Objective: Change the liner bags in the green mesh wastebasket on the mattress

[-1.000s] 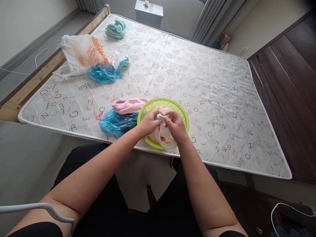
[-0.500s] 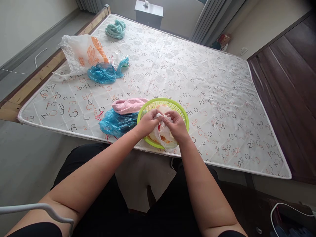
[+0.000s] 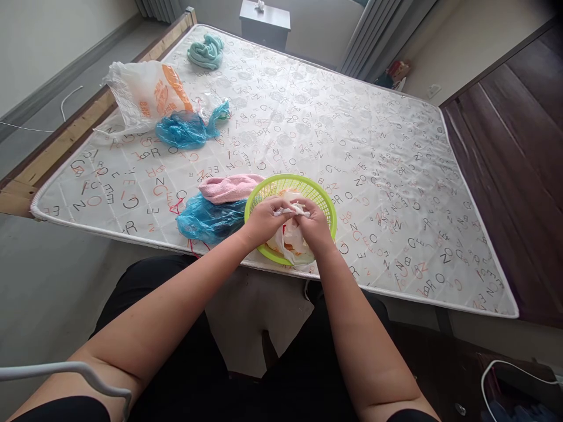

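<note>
Both of my hands meet over a lime-green plastic basket at the mattress's near edge. My left hand and my right hand are closed, pinching the gathered top of a white plastic bag between thumbs and fingers. The bag lies in the basket, with orange print and a bit of red showing on it. Its contents are hidden. Against the basket's left side sit a pink towel and a crumpled blue plastic bag.
The patterned mattress spreads ahead. At its far left lie a teal towel, a white and orange plastic bag and another blue bag. A dark wooden headboard rises at right; a small nightstand stands behind.
My fingers have folded further in over the bag's top, bunching the white plastic between them. The basket and the things around it have stayed put.
</note>
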`<state>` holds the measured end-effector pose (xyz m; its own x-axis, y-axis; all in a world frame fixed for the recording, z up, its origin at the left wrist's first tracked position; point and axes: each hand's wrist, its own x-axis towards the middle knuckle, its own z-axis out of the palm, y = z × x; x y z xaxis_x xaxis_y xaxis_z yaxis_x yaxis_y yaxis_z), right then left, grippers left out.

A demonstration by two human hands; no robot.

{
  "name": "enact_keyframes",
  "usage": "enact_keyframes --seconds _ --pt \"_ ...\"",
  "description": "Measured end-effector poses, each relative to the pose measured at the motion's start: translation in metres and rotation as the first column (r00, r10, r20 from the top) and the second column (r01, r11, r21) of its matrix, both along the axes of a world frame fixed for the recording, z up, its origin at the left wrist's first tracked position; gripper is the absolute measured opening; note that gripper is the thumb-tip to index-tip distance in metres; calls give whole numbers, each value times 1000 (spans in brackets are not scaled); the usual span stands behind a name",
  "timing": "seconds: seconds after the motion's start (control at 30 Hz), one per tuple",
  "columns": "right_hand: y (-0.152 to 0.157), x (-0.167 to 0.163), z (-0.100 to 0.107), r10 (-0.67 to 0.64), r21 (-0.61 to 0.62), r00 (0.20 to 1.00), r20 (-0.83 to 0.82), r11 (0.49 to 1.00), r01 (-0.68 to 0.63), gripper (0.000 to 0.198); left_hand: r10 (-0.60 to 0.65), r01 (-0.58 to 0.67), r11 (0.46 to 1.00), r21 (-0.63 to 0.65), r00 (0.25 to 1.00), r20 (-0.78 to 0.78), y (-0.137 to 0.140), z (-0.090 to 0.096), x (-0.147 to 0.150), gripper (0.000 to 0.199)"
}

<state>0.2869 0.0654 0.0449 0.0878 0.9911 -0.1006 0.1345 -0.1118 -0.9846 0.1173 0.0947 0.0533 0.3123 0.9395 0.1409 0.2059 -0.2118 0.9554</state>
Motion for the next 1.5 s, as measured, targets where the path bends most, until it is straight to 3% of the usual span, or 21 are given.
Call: enact_keyframes --seconds 0.17,0.27,0.4,0.5,0.63,0.73,0.8,0.87,1.0,1.1,1.17,1.27,1.37,1.43,1.5 --pt "1 4 5 93 -26 947 -308 994 -106 37 39 -39 999 -5 999 18 1 1 -1 13" --pt "3 2 6 -38 -7 946 -321 999 38 37 73 -73 992 100 997 2 -1 0 0 10" --pt "10 12 6 -216 54 904 -368 966 252 37 81 -64 967 248 995 -58 -2 4 -2 10" --pt "15 40 7 -347 93 839 -419 903 420 36 109 -82 960 268 990 -87 5 12 -14 12" --pt "19 81 6 -562 49 690 -455 758 650 30 221 -207 961 182 973 -62 21 15 -36 15" --pt "19 93 5 -656 -11 584 -479 669 743 25 263 -257 959 118 964 -40 28 7 -44 21" --pt "17 91 5 -665 -14 565 -488 653 757 25 277 -274 957 93 960 -29 30 -1 -46 23" --pt "15 85 7 -631 19 598 -494 679 734 26 292 -289 954 81 956 -31 30 -6 -46 23" --pt "6 68 19 -450 127 786 -424 830 544 29 283 -250 943 218 949 -136 20 -1 -41 13" --pt "-2 50 34 -306 173 895 -323 911 374 30 201 -92 920 380 945 -258 0 11 -26 40" --pt "-9 36 47 -212 190 928 -305 942 277 29 111 40 913 406 933 -343 -15 15 -12 58" --pt "-22 13 70 -44 244 958 -283 963 116 25 27 146 918 368 904 -427 -28 15 3 67" --pt "-35 -5 89 58 299 980 -191 954 2 22 14 151 924 351 905 -426 -21 15 0 50" --pt "-41 -11 95 7 348 991 -135 936 41 19 103 47 922 384 927 -360 -5 20 -15 36" --pt "-43 -8 94 -133 419 986 -97 893 162 16 329 -217 884 415 918 -221 19 25 -43 37"
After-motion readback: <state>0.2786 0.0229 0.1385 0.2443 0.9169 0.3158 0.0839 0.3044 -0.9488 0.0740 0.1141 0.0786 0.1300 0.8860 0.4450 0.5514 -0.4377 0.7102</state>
